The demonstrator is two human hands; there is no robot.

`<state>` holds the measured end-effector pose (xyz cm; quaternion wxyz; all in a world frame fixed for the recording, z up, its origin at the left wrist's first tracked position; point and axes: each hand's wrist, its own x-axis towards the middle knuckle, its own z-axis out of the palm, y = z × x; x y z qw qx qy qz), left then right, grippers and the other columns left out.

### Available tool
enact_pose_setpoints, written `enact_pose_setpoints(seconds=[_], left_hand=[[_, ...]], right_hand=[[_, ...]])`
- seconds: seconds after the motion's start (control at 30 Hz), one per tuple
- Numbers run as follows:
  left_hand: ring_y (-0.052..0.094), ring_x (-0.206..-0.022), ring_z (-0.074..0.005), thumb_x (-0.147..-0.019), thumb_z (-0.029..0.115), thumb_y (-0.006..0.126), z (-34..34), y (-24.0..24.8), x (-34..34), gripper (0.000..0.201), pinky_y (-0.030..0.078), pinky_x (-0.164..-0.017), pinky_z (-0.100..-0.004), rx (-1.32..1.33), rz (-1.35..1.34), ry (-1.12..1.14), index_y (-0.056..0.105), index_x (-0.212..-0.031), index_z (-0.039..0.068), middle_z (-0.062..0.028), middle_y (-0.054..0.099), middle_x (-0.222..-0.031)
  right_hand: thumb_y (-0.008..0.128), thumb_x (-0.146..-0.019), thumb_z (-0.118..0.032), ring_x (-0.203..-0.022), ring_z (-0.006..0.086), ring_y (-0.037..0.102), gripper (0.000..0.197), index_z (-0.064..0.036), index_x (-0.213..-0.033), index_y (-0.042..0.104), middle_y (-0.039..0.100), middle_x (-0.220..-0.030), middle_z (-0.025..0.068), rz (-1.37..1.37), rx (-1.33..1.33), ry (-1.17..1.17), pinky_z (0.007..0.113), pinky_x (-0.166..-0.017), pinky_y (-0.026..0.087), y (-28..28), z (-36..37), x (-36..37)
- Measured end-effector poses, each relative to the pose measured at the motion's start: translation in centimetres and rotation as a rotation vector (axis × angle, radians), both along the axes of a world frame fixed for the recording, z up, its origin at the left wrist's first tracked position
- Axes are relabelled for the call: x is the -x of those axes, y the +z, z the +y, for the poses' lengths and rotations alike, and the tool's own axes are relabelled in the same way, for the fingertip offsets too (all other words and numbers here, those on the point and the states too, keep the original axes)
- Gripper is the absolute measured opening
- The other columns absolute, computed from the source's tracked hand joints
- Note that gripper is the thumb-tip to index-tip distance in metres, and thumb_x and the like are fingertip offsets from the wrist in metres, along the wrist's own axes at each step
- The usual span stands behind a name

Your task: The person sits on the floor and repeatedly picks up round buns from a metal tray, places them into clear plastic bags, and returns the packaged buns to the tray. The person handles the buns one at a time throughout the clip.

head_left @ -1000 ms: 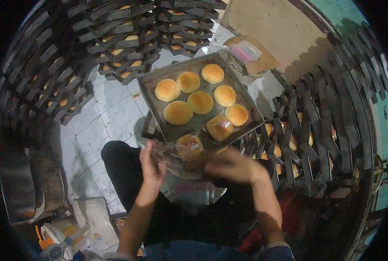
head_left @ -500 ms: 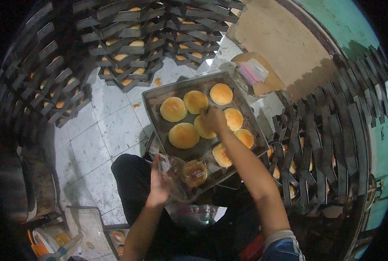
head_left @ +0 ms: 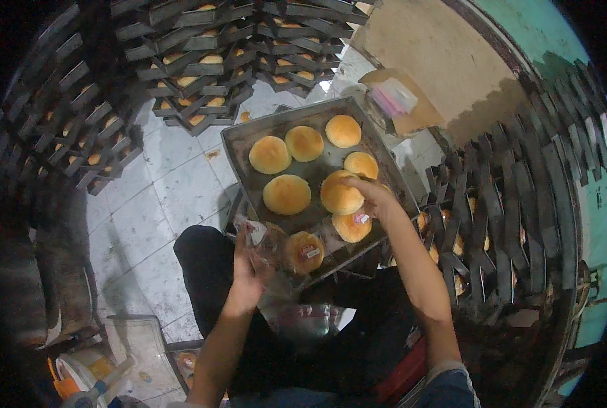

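Note:
A dark metal baking tray (head_left: 234, 151) lies in front of me, with several round golden buns, such as one bun (head_left: 287, 194) on its left side. My right hand (head_left: 378, 198) grips a bun (head_left: 337, 193), thumb and fingers at its right edge, above the tray's right half. Just below it is another bun (head_left: 350, 228) with a small pink label against it. My left hand (head_left: 246, 273) is closed on a clear plastic bag (head_left: 267, 250) near the tray's lower left corner. Beside that bag sits a bun in clear wrapping (head_left: 303, 253) with a label on top.
Stacked trays of buns (head_left: 201, 81) stand at the back, more on the left, and another stack (head_left: 480, 224) close on the right. Pink and white plastic packs (head_left: 393, 96) lie on cardboard behind the tray. A clear plastic pile (head_left: 305, 319) rests at my lap. The floor is white tile (head_left: 181, 183).
My right hand has taken a bun from the tray's middle and carried it a little right and toward me. My left hand stays around the plastic bag.

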<state>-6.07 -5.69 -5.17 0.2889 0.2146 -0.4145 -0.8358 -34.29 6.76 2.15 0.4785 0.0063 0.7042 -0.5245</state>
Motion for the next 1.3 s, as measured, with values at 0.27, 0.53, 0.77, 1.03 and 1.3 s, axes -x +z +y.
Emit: enact_pose_setpoints(seconds=[0.27, 0.53, 0.77, 1.03, 1.3], left_hand=[[0.06, -0.096, -0.0213, -0.096, 0.034, 0.057, 0.6, 2.2, 1.2, 0.023, 0.05, -0.082, -0.0389, -0.592, 0.068, -0.224, 0.061, -0.104, 0.013, -0.0032, 0.063, -0.097], [0.057, -0.114, -0.0241, -0.099, 0.043, 0.056, 3.5, 2.9, 1.5, 0.035, 0.045, -0.103, -0.0436, -0.627, 0.143, -0.413, 0.059, -0.12, 0.015, -0.0066, 0.062, -0.118], [0.056, -0.12, -0.0222, -0.101, 0.037, 0.055, 6.3, 5.1, 0.6, 0.038, 0.045, -0.102, -0.0421, -0.374, 0.105, -0.45, 0.056, -0.126, 0.009, -0.0067, 0.06, -0.124], [0.059, -0.114, -0.0229, -0.101, 0.049, 0.047, 10.9, 11.8, -1.4, 0.052, 0.049, -0.097, -0.0376, -0.427, 0.232, -0.456, 0.045, -0.138, 0.013, -0.0092, 0.059, -0.123], [0.058, -0.114, -0.025, -0.093, 0.059, 0.054, 16.0, 16.0, -3.4, 0.069, 0.047, -0.1, -0.0403, -0.347, 0.019, -0.312, 0.044, -0.14, 0.009, -0.0112, 0.057, -0.127]], right_hand=[[0.057, -0.095, -0.02, -0.118, 0.0295, 0.062, 0.066, -0.0103, -0.152, 0.026, 0.047, -0.145, 0.0127, -0.088, 0.501, -0.037, 0.045, -0.081, 0.062, 7.6, 10.0, -10.7], [0.055, -0.088, -0.003, -0.121, 0.0241, 0.057, 0.058, -0.0031, -0.144, 0.043, 0.05, -0.141, 0.0119, 0.229, 0.763, -0.15, 0.036, -0.103, 0.047, 13.0, 13.2, -19.1], [0.067, -0.087, -0.01, -0.088, 0.0289, 0.072, 0.048, 0.0009, -0.133, 0.057, 0.07, -0.101, 0.022, 0.894, 0.081, 0.325, 0.033, -0.077, 0.054, 14.5, 16.1, -23.7], [0.069, -0.085, -0.004, -0.115, 0.0366, 0.063, 0.065, -0.0029, -0.145, 0.044, 0.06, -0.13, 0.0224, 1.288, 0.261, 0.136, 0.04, -0.099, 0.049, 7.9, 14.4, -28.1], [0.055, -0.086, -0.001, -0.139, 0.0419, 0.04, 0.056, 0.0039, -0.141, 0.045, 0.044, -0.149, 0.0197, 1.553, 0.082, 0.391, 0.05, -0.114, 0.035, 8.8, 12.2, -27.5]])
